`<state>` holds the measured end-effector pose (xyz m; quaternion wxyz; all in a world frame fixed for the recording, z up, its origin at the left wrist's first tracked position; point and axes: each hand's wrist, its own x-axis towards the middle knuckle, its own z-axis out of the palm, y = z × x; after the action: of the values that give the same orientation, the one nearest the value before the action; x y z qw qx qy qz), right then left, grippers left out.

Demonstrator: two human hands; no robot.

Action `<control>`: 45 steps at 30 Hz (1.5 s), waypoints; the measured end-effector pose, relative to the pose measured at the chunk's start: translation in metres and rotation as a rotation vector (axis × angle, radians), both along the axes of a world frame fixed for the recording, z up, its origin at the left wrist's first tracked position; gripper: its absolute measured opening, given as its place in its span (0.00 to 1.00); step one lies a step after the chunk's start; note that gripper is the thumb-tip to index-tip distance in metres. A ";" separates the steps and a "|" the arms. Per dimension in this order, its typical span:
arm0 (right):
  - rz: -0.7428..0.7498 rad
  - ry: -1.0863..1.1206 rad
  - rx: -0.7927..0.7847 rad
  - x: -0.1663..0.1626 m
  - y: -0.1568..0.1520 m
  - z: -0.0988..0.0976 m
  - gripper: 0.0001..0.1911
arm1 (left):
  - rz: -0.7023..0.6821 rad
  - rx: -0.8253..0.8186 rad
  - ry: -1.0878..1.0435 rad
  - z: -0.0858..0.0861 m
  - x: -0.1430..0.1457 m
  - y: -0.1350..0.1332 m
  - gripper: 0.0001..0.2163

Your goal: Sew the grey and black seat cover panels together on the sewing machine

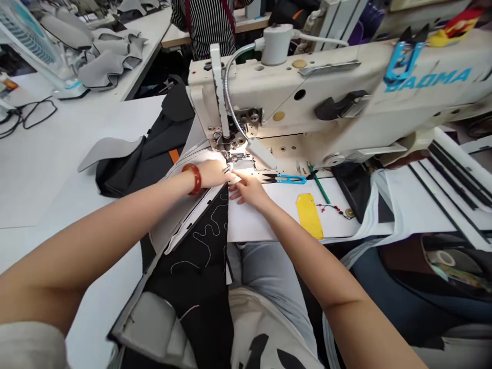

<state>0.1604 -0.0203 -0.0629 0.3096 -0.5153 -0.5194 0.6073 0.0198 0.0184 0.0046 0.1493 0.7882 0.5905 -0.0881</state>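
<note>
My left hand (212, 173), with a reddish-brown bangle (197, 179) at the wrist, is closed on the black and grey padded fabric (200, 225) just in front of the sewing machine's needle area (228, 154). Close beside it, my right hand (250, 191) pinches the fabric's edge near the presser foot; its fingertips are partly hidden. Wavy pale thread lines run over the fabric's black side, which hangs over the table edge towards my lap. More black and grey material (142, 154) lies left of the needle.
The white sewing machine (292, 92) spans the back right, its lamp lit. Blue thread snips (288, 179), a green pencil (320, 185) and a yellow tag (309, 215) lie right of my hands. A fan (42, 51) stands at left. Across the tables is a person in stripes (209, 28).
</note>
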 end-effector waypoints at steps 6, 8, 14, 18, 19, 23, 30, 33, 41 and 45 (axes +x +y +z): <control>0.057 0.100 -0.188 -0.015 0.000 0.018 0.28 | 0.091 -0.058 0.039 0.018 0.002 -0.005 0.04; 0.055 0.252 -0.245 -0.019 -0.006 0.020 0.23 | 0.091 -0.071 0.069 0.022 0.013 0.001 0.05; 0.190 0.097 -0.217 0.005 -0.011 0.013 0.13 | 0.036 -0.059 0.103 -0.001 0.027 -0.016 0.05; -0.047 -0.595 0.321 0.008 0.023 0.006 0.12 | 0.097 -0.005 0.082 -0.025 0.024 -0.040 0.18; -0.075 -0.687 0.420 0.002 0.032 0.004 0.14 | 0.114 0.001 0.082 -0.028 0.024 -0.043 0.18; -0.017 -0.838 0.592 -0.022 0.055 -0.009 0.12 | 0.157 -0.006 0.042 -0.030 0.023 -0.045 0.16; 0.145 -0.791 0.738 -0.013 0.061 -0.021 0.12 | 0.172 -0.013 -0.007 -0.034 0.025 -0.039 0.14; 0.142 -0.709 0.766 0.000 0.051 -0.023 0.13 | 0.185 -0.005 -0.039 -0.037 0.027 -0.033 0.15; -0.005 -0.694 0.726 0.010 0.016 -0.029 0.15 | 0.189 0.043 -0.059 -0.042 0.024 -0.014 0.21; 0.041 -0.757 0.716 0.006 0.014 -0.026 0.17 | 0.169 0.066 -0.018 -0.043 0.017 -0.006 0.21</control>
<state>0.1662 -0.0060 -0.0889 0.2450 -0.5505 -0.7801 0.1686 0.0369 0.0129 -0.0382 0.1357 0.7410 0.6559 -0.0486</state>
